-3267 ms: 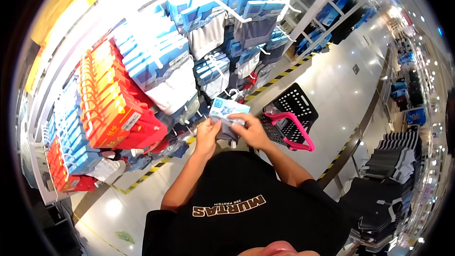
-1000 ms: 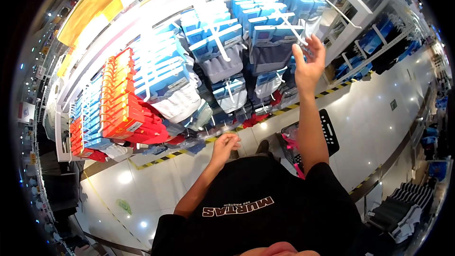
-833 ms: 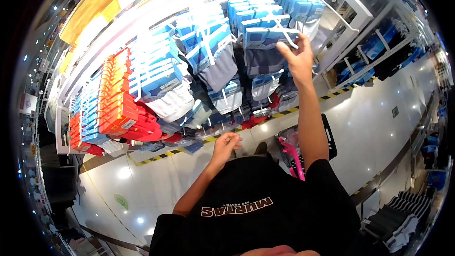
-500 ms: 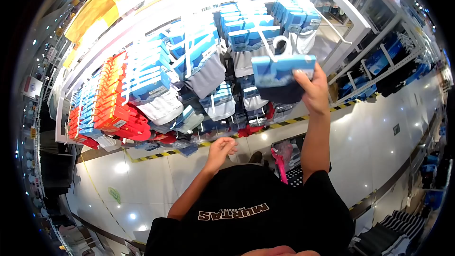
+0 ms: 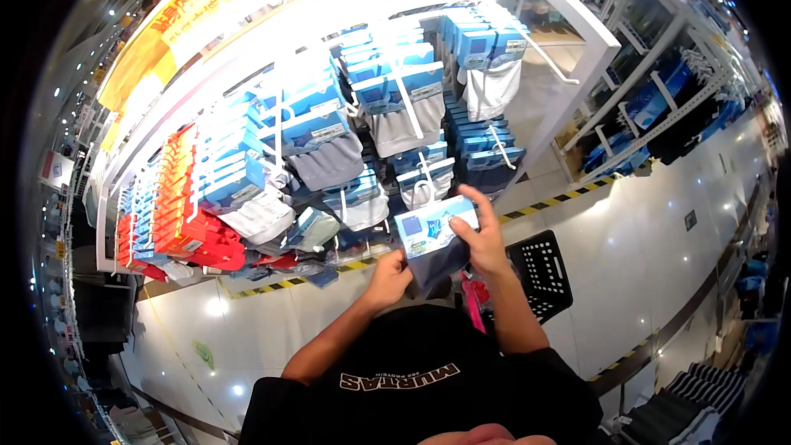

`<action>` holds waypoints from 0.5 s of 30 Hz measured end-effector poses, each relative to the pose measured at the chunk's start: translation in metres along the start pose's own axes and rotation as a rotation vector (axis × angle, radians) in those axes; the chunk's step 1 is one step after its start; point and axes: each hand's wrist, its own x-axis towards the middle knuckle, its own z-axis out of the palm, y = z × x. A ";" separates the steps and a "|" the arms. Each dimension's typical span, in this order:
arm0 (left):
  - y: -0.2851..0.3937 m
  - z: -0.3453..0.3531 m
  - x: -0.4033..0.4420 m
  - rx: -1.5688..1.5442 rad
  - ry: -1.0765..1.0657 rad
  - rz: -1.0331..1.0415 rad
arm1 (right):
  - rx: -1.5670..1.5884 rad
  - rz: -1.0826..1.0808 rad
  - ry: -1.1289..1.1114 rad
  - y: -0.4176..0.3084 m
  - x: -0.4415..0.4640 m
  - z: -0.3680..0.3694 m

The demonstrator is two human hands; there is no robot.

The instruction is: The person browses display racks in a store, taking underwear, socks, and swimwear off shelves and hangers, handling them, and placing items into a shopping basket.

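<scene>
My right hand [image 5: 486, 239] grips the right side of a hanging pack [image 5: 437, 235], thumb on its front. The pack has a light blue and white card with a hook on top and dark folded fabric below. At its lower left edge, my left hand [image 5: 389, 278] is closed on the fabric. Both hands are in front of my chest, below the rack. Blue-carded packs with grey fabric [image 5: 404, 119] hang on a hook just above them.
A white rack [image 5: 601, 45] holds rows of blue packs and red packs [image 5: 185, 222] at the left. A black basket [image 5: 544, 280] with a pink handle [image 5: 474, 301] stands on the floor at my right. Folded striped clothes [image 5: 700, 387] lie at the lower right.
My right hand took a blue-carded pack off a rack hook and brought it down and left to my chest. My left hand has closed on its edge. The view has shifted.
</scene>
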 end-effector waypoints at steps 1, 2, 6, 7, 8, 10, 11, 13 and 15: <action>0.004 0.005 0.001 -0.013 0.030 0.048 | 0.043 0.015 0.043 0.006 -0.006 0.000; 0.003 0.007 0.002 -0.121 0.029 0.023 | 0.085 0.035 0.088 0.011 -0.012 -0.001; 0.011 0.021 0.006 -0.495 0.082 -0.053 | -0.410 -0.054 0.143 0.007 -0.024 -0.009; 0.013 0.024 0.009 -0.535 0.111 -0.038 | -0.449 -0.032 0.107 0.004 -0.027 -0.011; 0.013 0.025 0.011 -0.573 0.148 -0.027 | -0.482 -0.004 0.067 0.003 -0.030 -0.014; 0.027 0.028 0.013 -0.577 0.198 0.000 | -0.503 -0.032 -0.020 -0.005 -0.036 -0.009; 0.026 0.028 0.013 -0.548 0.231 0.026 | -0.443 -0.048 -0.042 -0.007 -0.039 0.000; 0.033 0.028 0.012 -0.517 0.207 0.018 | -0.450 -0.076 -0.049 -0.002 -0.046 0.012; 0.025 0.027 0.015 -0.467 0.210 0.056 | -0.593 -0.108 -0.021 0.006 -0.051 0.015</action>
